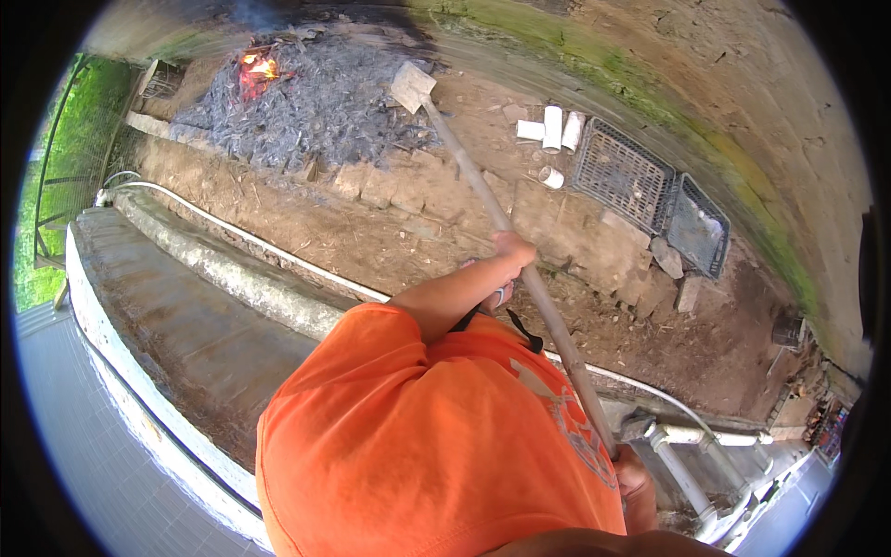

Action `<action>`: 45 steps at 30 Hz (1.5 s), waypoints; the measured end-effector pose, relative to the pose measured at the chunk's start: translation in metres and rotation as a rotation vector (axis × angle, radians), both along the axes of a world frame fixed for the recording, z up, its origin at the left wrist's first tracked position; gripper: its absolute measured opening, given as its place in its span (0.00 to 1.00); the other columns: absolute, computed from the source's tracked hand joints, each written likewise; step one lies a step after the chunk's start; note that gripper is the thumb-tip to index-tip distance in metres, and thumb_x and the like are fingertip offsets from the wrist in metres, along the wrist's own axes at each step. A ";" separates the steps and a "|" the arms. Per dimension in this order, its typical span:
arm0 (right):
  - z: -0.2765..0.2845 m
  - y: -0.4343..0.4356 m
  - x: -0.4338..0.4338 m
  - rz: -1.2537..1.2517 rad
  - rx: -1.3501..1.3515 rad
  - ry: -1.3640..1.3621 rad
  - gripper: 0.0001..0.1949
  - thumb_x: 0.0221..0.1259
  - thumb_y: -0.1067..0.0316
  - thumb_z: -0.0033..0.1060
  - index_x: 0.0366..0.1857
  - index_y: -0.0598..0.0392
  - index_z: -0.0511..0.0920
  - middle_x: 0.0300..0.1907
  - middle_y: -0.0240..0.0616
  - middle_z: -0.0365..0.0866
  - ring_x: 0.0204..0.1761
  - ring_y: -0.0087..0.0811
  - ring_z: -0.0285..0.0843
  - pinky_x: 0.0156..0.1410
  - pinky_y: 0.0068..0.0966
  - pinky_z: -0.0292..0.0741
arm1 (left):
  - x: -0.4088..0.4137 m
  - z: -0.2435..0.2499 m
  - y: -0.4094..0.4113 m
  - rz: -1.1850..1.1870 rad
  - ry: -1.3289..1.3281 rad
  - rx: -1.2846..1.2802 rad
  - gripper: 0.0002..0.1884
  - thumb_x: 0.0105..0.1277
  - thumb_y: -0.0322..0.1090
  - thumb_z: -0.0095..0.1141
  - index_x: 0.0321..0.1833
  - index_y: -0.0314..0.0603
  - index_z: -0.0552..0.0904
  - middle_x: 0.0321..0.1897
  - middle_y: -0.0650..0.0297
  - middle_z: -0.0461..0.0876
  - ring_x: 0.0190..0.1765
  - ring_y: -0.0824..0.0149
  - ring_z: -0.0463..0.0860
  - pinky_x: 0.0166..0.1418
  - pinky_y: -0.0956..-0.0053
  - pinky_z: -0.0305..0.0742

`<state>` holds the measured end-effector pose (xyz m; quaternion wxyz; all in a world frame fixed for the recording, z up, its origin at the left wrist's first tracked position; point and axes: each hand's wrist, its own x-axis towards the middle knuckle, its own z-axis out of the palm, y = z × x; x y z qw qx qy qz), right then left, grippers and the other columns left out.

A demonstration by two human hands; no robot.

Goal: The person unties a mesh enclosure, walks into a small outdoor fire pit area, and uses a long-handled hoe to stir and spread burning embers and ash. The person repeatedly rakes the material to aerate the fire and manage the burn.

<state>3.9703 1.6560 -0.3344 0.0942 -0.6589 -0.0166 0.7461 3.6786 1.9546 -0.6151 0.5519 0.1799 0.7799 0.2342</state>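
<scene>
A long-handled shovel with a flat, pale dirty blade [413, 86] reaches away from me, its blade at the right edge of a grey ash heap [313, 104]. My left hand [515, 248] is closed around the middle of the wooden shaft [473, 170]. Lower down, beside my orange shirt, my right hand [632, 472] grips the shaft near its rear end. Orange flames [257, 69] burn in the upper left part of the heap, left of the blade, with some smoke above. Whether the blade touches the ground cannot be told.
White pipe pieces [552, 129] and dark plastic crates [623, 174] lie right of the shovel by a mossy wall [654, 97]. Stones [667, 257] edge a low earth step. A white hose [257, 240] runs across the ground near me. White plumbing pipes [682, 470] stand at lower right.
</scene>
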 end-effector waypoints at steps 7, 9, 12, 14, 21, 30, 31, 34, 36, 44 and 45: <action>0.013 0.024 -0.036 -0.006 0.114 -0.080 0.13 0.50 0.80 0.71 0.39 0.74 0.79 0.24 0.37 0.79 0.18 0.22 0.71 0.20 0.23 0.62 | -0.003 -0.079 0.027 -0.362 0.080 0.017 0.28 0.56 0.29 0.65 0.55 0.18 0.67 0.41 0.45 0.80 0.40 0.52 0.85 0.39 0.60 0.82; 0.010 0.031 -0.048 -0.002 0.124 -0.063 0.15 0.51 0.79 0.71 0.41 0.76 0.80 0.28 0.39 0.84 0.21 0.23 0.76 0.22 0.24 0.68 | -0.001 -0.079 0.026 -0.248 0.051 0.023 0.28 0.57 0.30 0.65 0.53 0.18 0.67 0.37 0.47 0.81 0.36 0.53 0.85 0.36 0.60 0.81; 0.009 0.033 -0.053 -0.013 0.124 -0.004 0.15 0.52 0.78 0.72 0.42 0.76 0.80 0.32 0.40 0.85 0.26 0.24 0.80 0.27 0.24 0.74 | -0.009 -0.053 0.009 -0.219 0.152 0.035 0.28 0.57 0.31 0.67 0.52 0.19 0.65 0.38 0.47 0.80 0.37 0.53 0.85 0.36 0.60 0.81; -0.004 0.014 -0.035 -0.033 0.122 0.075 0.15 0.52 0.78 0.72 0.42 0.76 0.81 0.33 0.39 0.85 0.28 0.24 0.82 0.28 0.24 0.76 | -0.011 -0.062 0.014 -0.274 0.180 0.050 0.30 0.56 0.31 0.68 0.53 0.21 0.64 0.40 0.46 0.79 0.38 0.53 0.85 0.36 0.59 0.81; 0.019 0.037 -0.059 0.193 0.081 -0.165 0.16 0.52 0.74 0.75 0.42 0.72 0.82 0.30 0.34 0.85 0.27 0.21 0.79 0.28 0.24 0.73 | -0.017 -0.014 0.013 -0.221 0.062 -0.005 0.28 0.54 0.29 0.66 0.52 0.19 0.67 0.46 0.45 0.77 0.47 0.53 0.84 0.45 0.62 0.82; 0.034 0.054 -0.063 0.472 0.216 -0.373 0.18 0.50 0.68 0.78 0.39 0.72 0.84 0.28 0.38 0.86 0.32 0.18 0.78 0.35 0.26 0.77 | -0.038 0.013 0.031 -0.032 -0.325 0.050 0.26 0.55 0.25 0.64 0.53 0.21 0.66 0.44 0.43 0.77 0.47 0.52 0.84 0.41 0.56 0.82; 0.027 0.045 -0.056 0.514 0.252 -0.374 0.17 0.50 0.70 0.77 0.39 0.72 0.84 0.27 0.38 0.86 0.30 0.19 0.78 0.32 0.25 0.75 | -0.034 -0.008 0.026 -0.050 -0.243 0.072 0.25 0.55 0.24 0.63 0.53 0.21 0.67 0.43 0.43 0.77 0.47 0.52 0.84 0.41 0.55 0.82; 0.015 0.020 -0.036 0.478 0.267 -0.311 0.14 0.50 0.74 0.74 0.38 0.72 0.83 0.23 0.36 0.83 0.24 0.19 0.75 0.25 0.24 0.70 | -0.035 0.009 0.023 -0.135 -0.161 0.031 0.24 0.56 0.24 0.63 0.52 0.21 0.68 0.43 0.45 0.78 0.47 0.51 0.84 0.40 0.56 0.82; 0.021 0.029 -0.038 0.282 0.196 -0.195 0.11 0.49 0.77 0.72 0.36 0.71 0.83 0.21 0.35 0.80 0.19 0.20 0.72 0.20 0.23 0.64 | -0.033 0.019 0.027 -0.119 -0.129 0.022 0.24 0.56 0.23 0.62 0.52 0.21 0.67 0.44 0.45 0.78 0.46 0.52 0.84 0.40 0.57 0.82; 0.011 0.066 -0.036 0.219 0.097 -0.078 0.06 0.50 0.81 0.69 0.29 0.67 0.80 0.15 0.32 0.73 0.12 0.20 0.63 0.16 0.21 0.54 | -0.064 0.023 0.033 -0.177 0.076 0.086 0.32 0.57 0.28 0.63 0.58 0.15 0.60 0.50 0.38 0.73 0.53 0.50 0.80 0.47 0.61 0.81; 0.011 0.072 -0.037 0.241 0.097 -0.096 0.06 0.50 0.81 0.71 0.27 0.65 0.79 0.14 0.31 0.72 0.11 0.20 0.63 0.16 0.21 0.55 | -0.069 0.053 0.041 -0.114 -0.002 0.044 0.32 0.58 0.28 0.63 0.58 0.14 0.60 0.51 0.37 0.73 0.55 0.50 0.80 0.50 0.62 0.80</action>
